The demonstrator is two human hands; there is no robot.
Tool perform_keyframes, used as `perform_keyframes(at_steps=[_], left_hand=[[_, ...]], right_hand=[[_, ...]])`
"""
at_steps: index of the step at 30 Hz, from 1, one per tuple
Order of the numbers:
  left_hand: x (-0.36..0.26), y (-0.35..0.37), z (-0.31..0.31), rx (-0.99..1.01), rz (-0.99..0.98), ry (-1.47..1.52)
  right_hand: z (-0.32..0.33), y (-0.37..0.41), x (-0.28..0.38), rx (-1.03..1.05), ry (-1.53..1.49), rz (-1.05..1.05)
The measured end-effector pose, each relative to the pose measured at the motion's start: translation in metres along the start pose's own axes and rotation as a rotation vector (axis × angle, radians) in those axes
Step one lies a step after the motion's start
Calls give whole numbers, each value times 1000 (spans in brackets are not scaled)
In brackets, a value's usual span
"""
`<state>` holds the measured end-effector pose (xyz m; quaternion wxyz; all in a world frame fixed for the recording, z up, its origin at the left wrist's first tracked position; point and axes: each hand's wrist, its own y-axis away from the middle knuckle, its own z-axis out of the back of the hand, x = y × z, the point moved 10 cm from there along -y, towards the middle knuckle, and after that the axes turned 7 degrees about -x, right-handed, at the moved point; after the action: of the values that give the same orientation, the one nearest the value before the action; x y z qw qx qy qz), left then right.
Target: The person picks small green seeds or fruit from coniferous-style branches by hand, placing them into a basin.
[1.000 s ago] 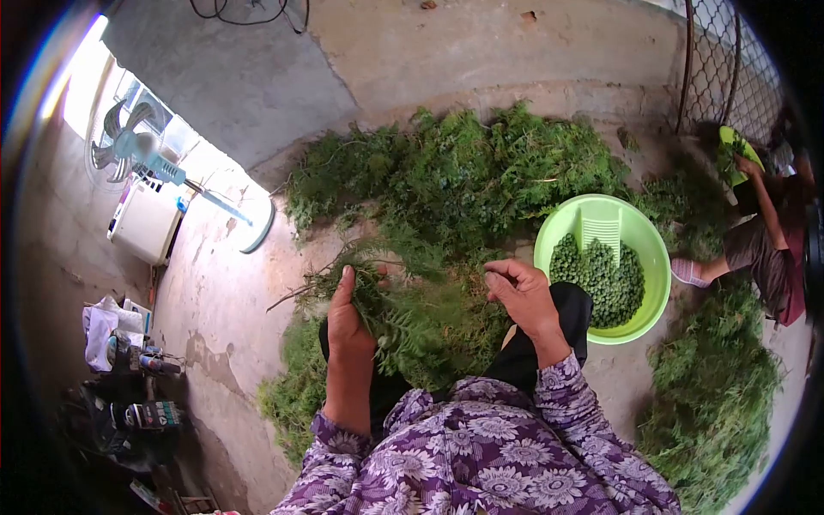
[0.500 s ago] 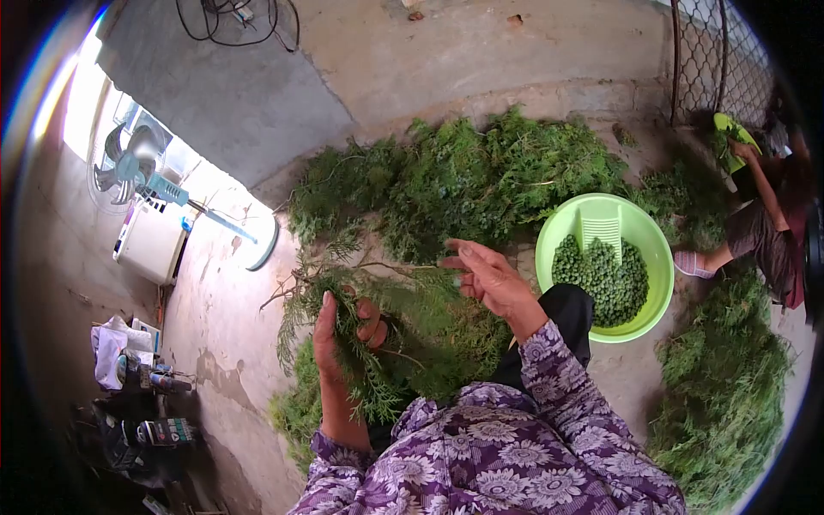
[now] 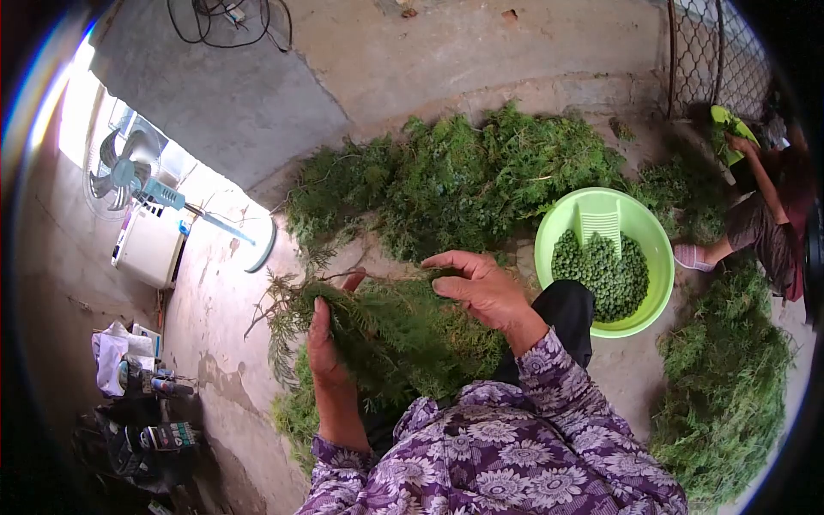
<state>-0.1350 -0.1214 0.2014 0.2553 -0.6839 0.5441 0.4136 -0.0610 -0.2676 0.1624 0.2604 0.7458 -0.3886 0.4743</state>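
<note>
A leafy arborvitae branch point(image 3: 378, 313) stretches across my lap, its foliage flat and feathery. My left hand point(image 3: 330, 348) grips it near the woody end, thumb in front and fingers mostly hidden behind the leaves. At the branch's right end, my right hand point(image 3: 481, 292) has thumb and forefinger curled around a bit of its green tip. To the right of my knee stands a light green basin point(image 3: 659, 266) with a ribbed washboard panel, partly filled with small round green cones point(image 3: 601, 279).
Cut greenery point(image 3: 506, 167) is heaped along the wall, with another pile point(image 3: 725, 395) at right. A standing fan point(image 3: 142, 184) is at left, near a white box point(image 3: 153, 245). At far right sits another person point(image 3: 768, 206) with a yellow-green container point(image 3: 728, 137).
My right hand has turned, its thumb and forefinger now at the branch tip. The branch has swung lower and spread over my left fingers. The view has shifted slightly.
</note>
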Motion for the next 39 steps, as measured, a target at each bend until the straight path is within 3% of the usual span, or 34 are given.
perform_keyframes(at_steps=[5,8,12,17,19,22,24,25,27,31,33,34,36,38,39], left_hand=[[-8,1,-3,107,-86,287],[1,-3,13,25,-65,348],[-8,3,-12,121,-127,323],[-9,5,0,-26,-178,235],[-9,-4,17,-12,-181,273],[-8,-15,41,-12,-171,337],[-18,-15,56,46,-318,46],[-19,-18,56,45,-320,47],[1,-21,22,347,59,416],[-13,-10,3,351,-143,293],[-8,-16,38,-128,-136,170],[-9,-14,33,-131,-135,171],[-17,-10,47,-382,-231,-59],[-22,-23,30,-5,-73,363],[-32,-26,29,67,-25,441]], right_hand=[[-8,-5,-10,-12,1,144],[-13,-5,-18,-13,85,124],[-10,-5,-20,-68,141,124],[-6,-5,-29,-64,186,154],[-14,0,-39,19,-13,-40],[-24,5,-23,25,14,76],[-28,10,-18,36,-13,42],[-30,13,-18,52,-38,7],[-32,19,-14,74,-43,-9],[-31,22,-18,104,-46,-18],[-29,21,-20,106,-29,-3],[-29,22,-19,108,-11,12],[-30,32,-11,96,-115,-48],[-22,38,-12,85,-217,-105],[-8,38,-13,52,-265,-109]])
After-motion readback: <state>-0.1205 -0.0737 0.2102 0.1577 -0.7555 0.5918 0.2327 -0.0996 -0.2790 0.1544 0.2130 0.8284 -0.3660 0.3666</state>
